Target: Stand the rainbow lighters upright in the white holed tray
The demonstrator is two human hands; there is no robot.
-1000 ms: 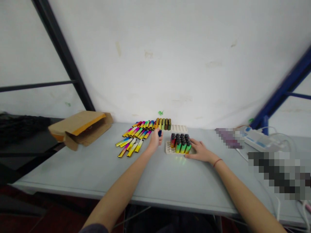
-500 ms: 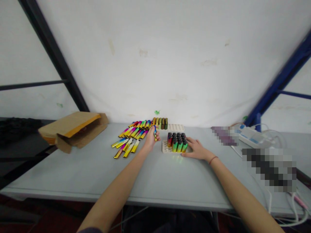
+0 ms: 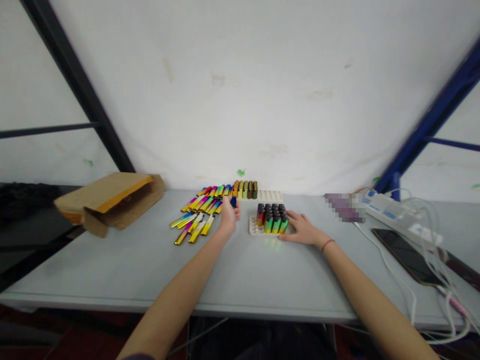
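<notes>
My left hand (image 3: 228,216) is closed around a shiny lighter case, whose dark blue end (image 3: 233,201) shows above the fingers; the rest is hidden in my grip. Flat to its left lie several metallic, rainbow-coloured lighter cases (image 3: 195,229). Right of it, several upright lighters (image 3: 276,225) with black tops and green-to-yellow or red bodies stand close together in a white tray (image 3: 256,231) with holes. At the right side of this tray rests my right hand (image 3: 303,231), open, thumb along the front corner and fingers spread beside the lighters.
Behind, by the wall, several gold and dark cases (image 3: 245,190) stand upright, with a second white holed tray (image 3: 270,195) beside them. An opened cardboard box (image 3: 112,197) lies at left. At right are a phone (image 3: 407,255), a power strip (image 3: 397,215) and loose white cables.
My left hand has moved slightly left and turned, so the case shows its blue end instead of its length. My right hand stays at the tray. The view has shifted slightly.
</notes>
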